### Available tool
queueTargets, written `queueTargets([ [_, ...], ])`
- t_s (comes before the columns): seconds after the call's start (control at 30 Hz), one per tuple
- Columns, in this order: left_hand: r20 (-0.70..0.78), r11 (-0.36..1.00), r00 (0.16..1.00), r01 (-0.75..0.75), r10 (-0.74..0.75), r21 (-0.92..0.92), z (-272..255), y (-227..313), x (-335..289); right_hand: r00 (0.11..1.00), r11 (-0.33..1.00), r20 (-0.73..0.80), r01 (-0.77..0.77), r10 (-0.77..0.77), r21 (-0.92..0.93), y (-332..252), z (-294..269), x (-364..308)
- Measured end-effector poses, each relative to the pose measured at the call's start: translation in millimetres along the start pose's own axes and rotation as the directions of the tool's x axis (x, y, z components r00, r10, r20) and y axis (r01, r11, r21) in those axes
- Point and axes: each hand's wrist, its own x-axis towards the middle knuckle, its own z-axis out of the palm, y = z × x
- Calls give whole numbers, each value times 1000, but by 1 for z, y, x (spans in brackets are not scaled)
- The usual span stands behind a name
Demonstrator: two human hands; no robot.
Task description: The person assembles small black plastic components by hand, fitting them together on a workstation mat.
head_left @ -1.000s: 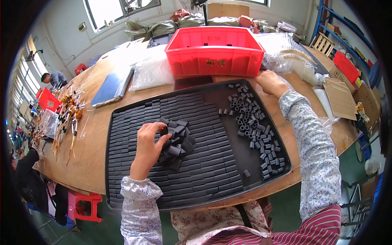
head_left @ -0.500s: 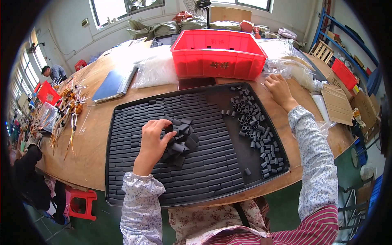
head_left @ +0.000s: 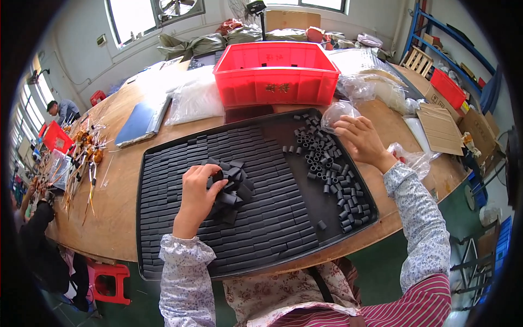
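Observation:
A black tray [head_left: 294,163] lies before me on the table, its left and middle filled with close rows of short black tubes [head_left: 180,218]. A loose heap of black tube pieces [head_left: 231,191] rests on top of these rows. My left hand [head_left: 197,188] is at the heap's left side, thumb and forefinger closed on a black tube piece [head_left: 219,176]. Small, short black rings [head_left: 327,163] lie scattered along the tray's right side. Above the tray's far right corner my right hand [head_left: 362,140] has its fingers closed on a clear plastic bag [head_left: 339,114].
Behind the tray stands a red plastic bin [head_left: 275,82]. Clear bags [head_left: 196,98] and a blue flat pack [head_left: 143,121] are left of it. Flattened cardboard [head_left: 440,129] and more plastic lie right. Orange-and-black wired parts [head_left: 87,152] and other people are at the left.
My right hand has moved left and nearer to the tray, with clear plastic now at its fingertips. My left hand stays at the heap. The whole view has shifted slightly.

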Motion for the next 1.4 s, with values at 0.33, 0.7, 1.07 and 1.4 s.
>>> queueTargets([
  [0.33, 36, 991, 995, 95, -92, -96, 1, 9, 3, 993, 977, -77, -75, 92, 198, -117, -44, 3],
  [0.7, 73, 984, 985, 159, -154, -74, -4, 15, -1, 729, 741, -156, -627, 667, 240, -37, -82, -75],
  [1.07, 69, 988, 988, 141, -137, -67, -1, 20, 0, 611, 613, 58, -790, 789, -8, 43, -72, -152],
  [1.4, 52, 983, 986, 165, -161, -81, -2, 16, 0, 548, 572, 171, -804, 819, -160, 70, -65, -160],
])
